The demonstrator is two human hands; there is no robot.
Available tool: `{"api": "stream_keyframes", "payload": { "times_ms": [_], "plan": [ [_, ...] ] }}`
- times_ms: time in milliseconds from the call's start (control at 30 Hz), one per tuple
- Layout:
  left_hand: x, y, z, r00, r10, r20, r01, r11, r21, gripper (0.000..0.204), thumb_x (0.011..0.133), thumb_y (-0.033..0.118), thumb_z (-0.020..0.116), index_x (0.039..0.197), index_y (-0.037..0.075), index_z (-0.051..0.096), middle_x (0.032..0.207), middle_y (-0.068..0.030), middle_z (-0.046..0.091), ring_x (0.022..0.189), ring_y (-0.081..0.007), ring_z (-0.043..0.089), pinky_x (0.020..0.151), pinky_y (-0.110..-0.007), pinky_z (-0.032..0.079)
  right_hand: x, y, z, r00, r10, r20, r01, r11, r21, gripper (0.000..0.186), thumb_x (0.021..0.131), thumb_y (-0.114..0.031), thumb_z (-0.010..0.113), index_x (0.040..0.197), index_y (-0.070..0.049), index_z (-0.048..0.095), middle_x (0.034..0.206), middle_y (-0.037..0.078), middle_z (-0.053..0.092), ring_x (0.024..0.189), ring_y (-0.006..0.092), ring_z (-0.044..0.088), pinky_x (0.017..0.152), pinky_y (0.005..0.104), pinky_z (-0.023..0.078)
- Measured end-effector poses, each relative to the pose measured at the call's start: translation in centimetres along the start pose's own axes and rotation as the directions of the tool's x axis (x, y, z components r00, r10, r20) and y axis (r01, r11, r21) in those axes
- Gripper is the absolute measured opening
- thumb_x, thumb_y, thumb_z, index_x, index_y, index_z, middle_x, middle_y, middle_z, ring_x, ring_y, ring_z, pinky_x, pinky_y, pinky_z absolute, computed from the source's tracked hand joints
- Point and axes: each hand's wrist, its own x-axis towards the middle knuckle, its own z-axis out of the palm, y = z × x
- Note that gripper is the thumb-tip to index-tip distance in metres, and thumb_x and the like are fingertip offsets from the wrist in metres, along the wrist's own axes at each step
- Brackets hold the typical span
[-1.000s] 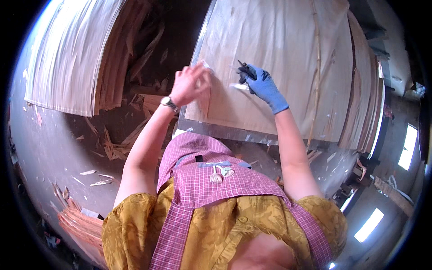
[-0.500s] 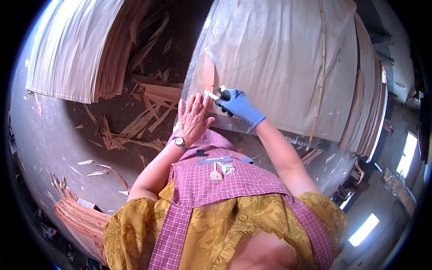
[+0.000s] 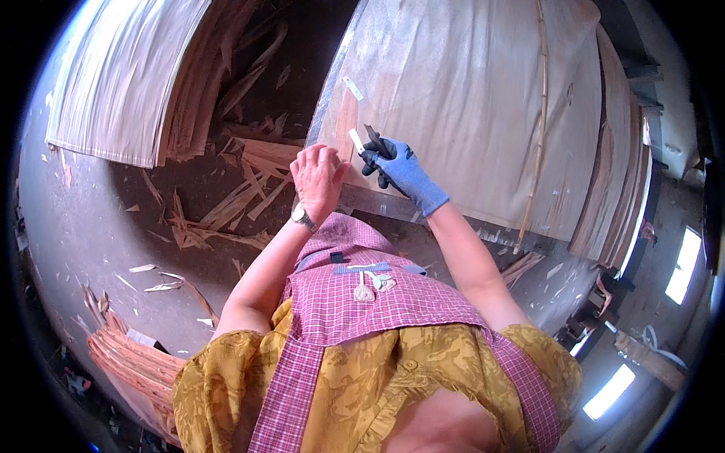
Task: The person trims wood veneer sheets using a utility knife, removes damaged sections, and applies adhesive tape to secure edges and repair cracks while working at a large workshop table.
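Note:
My right hand (image 3: 400, 170), in a blue glove with dark fingers, is closed around a narrow dark tool (image 3: 374, 140) that looks like a knife. A short white strip (image 3: 356, 140), like tape, sticks out from the same fingers. My left hand (image 3: 318, 177), bare and with a watch (image 3: 300, 216) on the wrist, is over the near left edge of the pale veneer sheet (image 3: 453, 113). Its fingers are half bent, with the thumb apart, and nothing shows in them. A reddish wood strip (image 3: 347, 117) lies on the sheet, with a white tape piece (image 3: 353, 87) across its far end.
A thin bamboo stick (image 3: 540, 136) lies along the sheet on the right. Another veneer stack (image 3: 124, 75) stands at far left. Wood scraps (image 3: 234, 200) litter the floor between the stacks, and reddish veneer strips (image 3: 136, 359) are piled at lower left.
My left hand has lifted from lying flat with spread fingers to a half-bent pose and drawn slightly left. The right hand has turned, so the tool and white strip now point away from me.

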Motion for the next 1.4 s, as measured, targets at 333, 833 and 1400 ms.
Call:
{"api": "stream_keyframes", "payload": {
  "times_ms": [333, 833, 1400],
  "plan": [
    [0.7, -0.2, 0.5, 0.996, 0.089, 0.009, -0.089, 0.992, 0.093, 0.058, 0.085, 0.025, 0.065, 0.139, 0.019, 0.045, 0.145, -0.0042, 0.044, 0.136, -0.0266, 0.036, 0.113, -0.048, 0.021, 3.9, 0.4, 1.2, 0.991, 0.133, -0.013, -0.133, 0.991, -0.016, 0.019, 0.091, -0.021, 0.065, 0.094, -0.002, 0.065, 0.074, 0.008, 0.068, 0.057, 0.0151, 0.063, 0.047, 0.0267, 0.048],
    [0.9, -0.6, -0.5, 0.905, 0.244, 0.348, -0.310, 0.939, 0.149, 0.063, 0.092, 0.014, 0.055, 0.144, 0.045, 0.038, 0.159, -0.0172, 0.018, 0.146, -0.0434, 0.013, 0.117, -0.060, 0.010, -2.0, 4.5, -2.4, 0.962, -0.231, -0.145, 0.051, 0.676, -0.735, 0.021, 0.092, -0.022, 0.064, 0.098, -0.003, 0.063, 0.073, 0.006, 0.067, 0.059, 0.0114, 0.061, 0.052, 0.0295, 0.049],
    [-4.1, 0.0, -1.3, 0.916, 0.173, 0.362, -0.188, 0.982, 0.005, 0.077, 0.087, 0.028, 0.064, 0.153, 0.013, 0.026, 0.159, -0.0120, 0.023, 0.149, -0.0284, 0.016, 0.120, -0.049, 0.011, 1.5, 3.7, 1.1, 0.993, -0.045, -0.108, -0.036, 0.758, -0.651, 0.039, 0.087, -0.037, 0.067, 0.097, -0.002, 0.054, 0.086, 0.020, 0.068, 0.078, 0.0347, 0.067, 0.069, 0.0437, 0.052]
  ]
}}
